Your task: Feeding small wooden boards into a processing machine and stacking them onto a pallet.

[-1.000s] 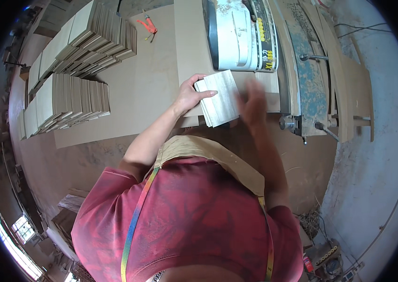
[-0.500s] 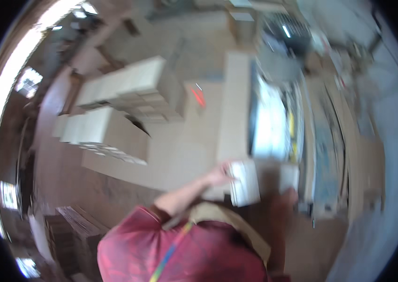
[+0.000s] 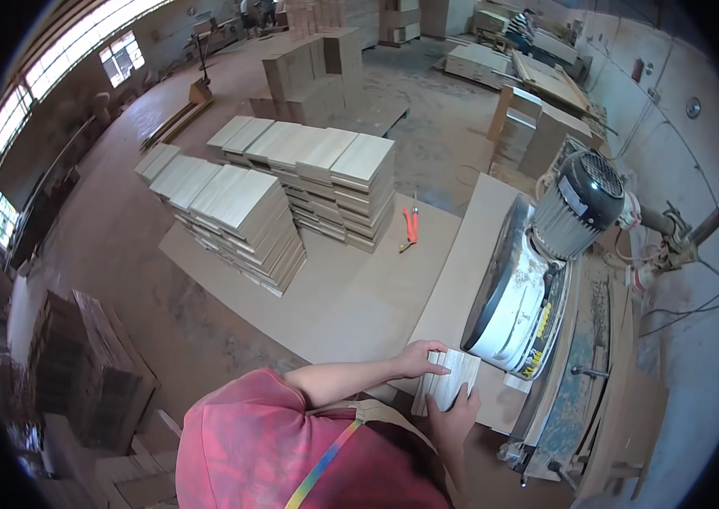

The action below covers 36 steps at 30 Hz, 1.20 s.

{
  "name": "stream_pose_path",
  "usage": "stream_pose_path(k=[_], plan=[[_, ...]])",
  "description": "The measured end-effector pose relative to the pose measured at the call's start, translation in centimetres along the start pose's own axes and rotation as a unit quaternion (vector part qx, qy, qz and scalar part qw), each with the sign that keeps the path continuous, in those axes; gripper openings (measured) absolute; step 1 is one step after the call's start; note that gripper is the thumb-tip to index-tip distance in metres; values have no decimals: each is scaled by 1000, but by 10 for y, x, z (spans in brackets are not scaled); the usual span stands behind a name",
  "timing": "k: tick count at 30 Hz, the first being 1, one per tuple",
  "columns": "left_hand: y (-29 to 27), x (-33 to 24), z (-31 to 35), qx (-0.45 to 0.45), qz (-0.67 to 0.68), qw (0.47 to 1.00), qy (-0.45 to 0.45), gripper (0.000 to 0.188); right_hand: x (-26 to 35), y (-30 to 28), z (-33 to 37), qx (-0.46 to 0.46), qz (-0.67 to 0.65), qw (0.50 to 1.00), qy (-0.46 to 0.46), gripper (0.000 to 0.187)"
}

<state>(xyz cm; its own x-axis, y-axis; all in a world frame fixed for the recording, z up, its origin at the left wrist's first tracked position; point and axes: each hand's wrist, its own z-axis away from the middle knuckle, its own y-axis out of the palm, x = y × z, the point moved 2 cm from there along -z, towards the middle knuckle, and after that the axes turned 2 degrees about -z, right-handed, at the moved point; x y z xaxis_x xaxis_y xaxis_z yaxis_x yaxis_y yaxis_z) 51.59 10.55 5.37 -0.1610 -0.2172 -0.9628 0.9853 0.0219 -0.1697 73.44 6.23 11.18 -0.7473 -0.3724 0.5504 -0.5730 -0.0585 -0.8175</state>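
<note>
A small stack of light wooden boards (image 3: 456,373) is between my hands at the near end of the work surface, close to a machine. My left hand (image 3: 421,360) grips the stack at its far left corner, thumb over the top face. At the near right side, my right hand (image 3: 454,414) holds the boards with its fingers around the edge. The machine has a white housing (image 3: 508,314) and a dark motor (image 3: 584,199) on top, and stands just beyond the boards.
Stacks of wooden boards (image 3: 236,204) stand on the table (image 3: 351,293) to the left. Red-handled pliers (image 3: 410,227) lie beside them. A metal rail with a handle (image 3: 588,371) runs right of the machine. Farther off are large panel stacks (image 3: 317,72) and a person (image 3: 519,30).
The view has swung and sharpened. My right hand, earlier apart on the right beside a pale piece, is now close to my left hand on the boards.
</note>
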Motion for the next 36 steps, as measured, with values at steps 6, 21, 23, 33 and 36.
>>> stream_pose_path(k=[6,21,23,33,36], plan=[[12,-6,-8,15,-14,1000,16,54,-47,-16,30,-44,4,999,-20,77],[-22,-15,16,65,-6,998,-2,52,-105,-3,0,-154,225,961,45,51],[-22,-11,19,32,-19,999,-10,50,-101,2,-22,-157,198,966,63,49],[-56,17,20,-10,-18,999,27,54,31,45,17,-98,17,994,-35,75],[-88,-41,45,-17,20,999,-30,50,64,4,28,-118,11,993,15,68]])
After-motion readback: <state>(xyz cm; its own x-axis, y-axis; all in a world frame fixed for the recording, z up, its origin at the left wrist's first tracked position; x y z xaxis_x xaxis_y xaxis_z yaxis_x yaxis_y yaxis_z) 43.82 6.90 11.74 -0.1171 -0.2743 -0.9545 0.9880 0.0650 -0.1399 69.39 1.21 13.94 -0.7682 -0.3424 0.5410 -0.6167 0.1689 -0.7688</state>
